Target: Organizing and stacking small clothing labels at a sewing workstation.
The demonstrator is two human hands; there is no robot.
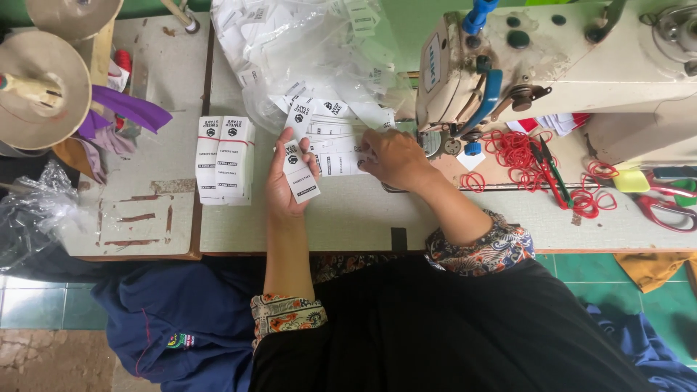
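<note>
Currently the left hand [284,185] pinches a small stack of white labels [299,174] between thumb and fingers, upright above the table [363,218]. Keep the edges squared. The right hand [392,156] presses flat, fingers together, on loose labels [337,156] just beside the held stack.

My sleeves [485,250] are short, patterned in orange, blue and cream florals; below the sewing table [363,218], I wear a plain black garment [435,334].
</note>
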